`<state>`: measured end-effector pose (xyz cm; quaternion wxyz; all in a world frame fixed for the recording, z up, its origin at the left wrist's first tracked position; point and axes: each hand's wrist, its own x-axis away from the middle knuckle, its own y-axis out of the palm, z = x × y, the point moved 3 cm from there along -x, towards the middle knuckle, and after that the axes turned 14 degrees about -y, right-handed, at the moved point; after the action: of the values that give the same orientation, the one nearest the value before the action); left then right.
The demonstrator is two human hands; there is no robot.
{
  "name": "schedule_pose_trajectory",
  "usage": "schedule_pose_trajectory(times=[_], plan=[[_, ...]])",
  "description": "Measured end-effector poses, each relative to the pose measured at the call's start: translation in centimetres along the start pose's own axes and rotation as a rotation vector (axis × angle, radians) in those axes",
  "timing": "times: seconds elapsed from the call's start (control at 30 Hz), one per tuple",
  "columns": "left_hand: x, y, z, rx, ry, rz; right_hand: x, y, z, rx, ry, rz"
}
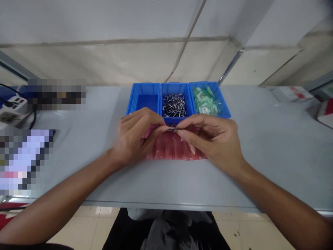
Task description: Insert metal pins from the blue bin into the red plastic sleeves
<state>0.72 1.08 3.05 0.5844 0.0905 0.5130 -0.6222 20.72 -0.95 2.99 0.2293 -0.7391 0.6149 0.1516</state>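
My left hand (135, 135) and my right hand (210, 139) meet over the middle of the table, fingertips pinched together. Between them sits a small metal part (172, 128), and my left hand also grips a small red plastic bag (151, 132). Under the hands lies a spread of red plastic bags (174, 147). Just behind them stand three blue bins: the left bin (144, 99) looks empty, the middle bin (174, 104) holds several small metal pins, and the right bin (209, 99) holds green packets.
The grey table (260, 156) runs wide on both sides, its front edge near my body. A white power strip (13, 107) with a black cable lies at far left. Papers or boxes (291, 93) rest at far right. A wall rises behind.
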Motion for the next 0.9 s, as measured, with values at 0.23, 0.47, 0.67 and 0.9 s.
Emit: schedule_pose_trajectory(times=[0.23,0.47,0.67,0.9], plan=[[0.34,0.02,0.13,0.015,-0.049,-0.04,0.57,0.22,0.0,-0.042,-0.022,0.084],[0.54,0.07,-0.02,-0.025,-0.005,-0.028,0.54,0.19,-0.2,-0.066,-0.062,0.099],[0.55,0.04,0.14,-0.028,0.016,-0.021,0.5,0.17,0.01,-0.091,-0.033,0.119],[0.37,-0.11,0.21,-0.008,0.048,-0.057,0.37,0.1,0.57,-0.166,0.028,0.108]])
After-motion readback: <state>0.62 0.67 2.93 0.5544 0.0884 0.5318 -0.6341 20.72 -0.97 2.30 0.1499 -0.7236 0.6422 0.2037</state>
